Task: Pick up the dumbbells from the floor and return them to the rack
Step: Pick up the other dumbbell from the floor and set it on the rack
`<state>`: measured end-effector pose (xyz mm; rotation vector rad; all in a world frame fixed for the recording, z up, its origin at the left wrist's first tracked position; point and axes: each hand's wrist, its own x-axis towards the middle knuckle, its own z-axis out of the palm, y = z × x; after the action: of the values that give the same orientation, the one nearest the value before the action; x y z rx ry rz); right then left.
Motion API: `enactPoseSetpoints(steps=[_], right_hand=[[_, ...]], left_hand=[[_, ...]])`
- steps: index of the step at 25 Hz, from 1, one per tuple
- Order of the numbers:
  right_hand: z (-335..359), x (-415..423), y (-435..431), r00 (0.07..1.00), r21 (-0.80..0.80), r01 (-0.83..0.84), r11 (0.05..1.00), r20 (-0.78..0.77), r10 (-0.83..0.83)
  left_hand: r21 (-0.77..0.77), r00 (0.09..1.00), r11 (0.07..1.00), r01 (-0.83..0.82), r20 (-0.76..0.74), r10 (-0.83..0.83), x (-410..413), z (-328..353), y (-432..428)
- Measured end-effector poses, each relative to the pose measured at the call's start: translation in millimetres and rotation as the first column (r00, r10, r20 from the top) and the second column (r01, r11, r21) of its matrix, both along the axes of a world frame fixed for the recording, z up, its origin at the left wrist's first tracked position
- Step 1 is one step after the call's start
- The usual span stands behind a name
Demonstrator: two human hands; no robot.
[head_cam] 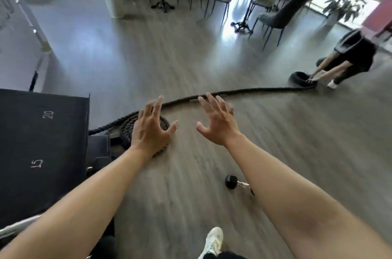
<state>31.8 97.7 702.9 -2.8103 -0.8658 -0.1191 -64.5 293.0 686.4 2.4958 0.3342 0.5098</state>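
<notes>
- Head view: both bare forearms reach forward from the bottom edge, above a white laced sneaker (212, 241).
- Left hand (151, 129) and right hand (218, 122) are spread wide, fingers apart, grasping nothing.
- Small black hex-ended dumbbell with a shiny metal handle (233, 182) lies on the grey wood-grain floor (169, 195), below and behind the hands, partly hidden by the right forearm.
- Black flat-topped rack (42, 142), marked 15 and 20, stands at left.
- Thick black braided rope (244, 92) runs from a coil beneath the left hand to a crouching person in dark clothes (352, 55).
</notes>
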Motion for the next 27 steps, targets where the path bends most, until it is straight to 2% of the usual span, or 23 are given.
enactPoseSetpoints(steps=[4,7,10,12,17,21,24,27], right_hand=[[-27.8,15.9,-131.3,0.979,0.043,0.198,0.979,-0.05,-0.196],[-60.8,41.1,-228.1,0.927,0.097,0.36,0.928,-0.146,-0.345],[-99.6,76.5,-311.0,0.843,0.16,0.509,0.846,-0.292,-0.452],[-118.7,94.1,-352.2,0.792,0.148,0.564,0.812,-0.377,-0.481],[-171.6,145.1,-408.8,0.657,0.076,0.645,0.76,-0.564,-0.501],[-240.0,190.7,-419.5,0.513,0.055,0.764,0.643,-0.655,-0.554],[-338.1,233.1,-427.2,0.405,0.072,0.858,0.508,-0.703,-0.585],[-472.8,257.0,-448.2,0.29,0.041,0.921,0.388,-0.737,-0.611]], left_hand=[[-0.036,0.988,0.989,0.143,-0.06,-0.145,47.0,-30.2,-118.5],[-0.08,0.963,0.976,0.203,-0.165,-0.214,87.7,-60.3,-215.0],[-0.14,0.933,0.974,0.177,-0.29,-0.211,119.6,-93.7,-306.9],[-0.181,0.905,0.972,0.147,-0.373,-0.206,132.8,-112.7,-352.6],[-0.297,0.816,0.955,0.023,-0.547,-0.19,176.1,-156.1,-399.1],[-0.411,0.732,0.901,-0.142,-0.656,-0.184,225.0,-223.1,-400.2],[-0.43,0.696,0.866,-0.255,-0.704,-0.145,274.3,-320.6,-401.9],[-0.384,0.659,0.852,-0.356,-0.75,-0.062,314.3,-450.3,-414.3]])
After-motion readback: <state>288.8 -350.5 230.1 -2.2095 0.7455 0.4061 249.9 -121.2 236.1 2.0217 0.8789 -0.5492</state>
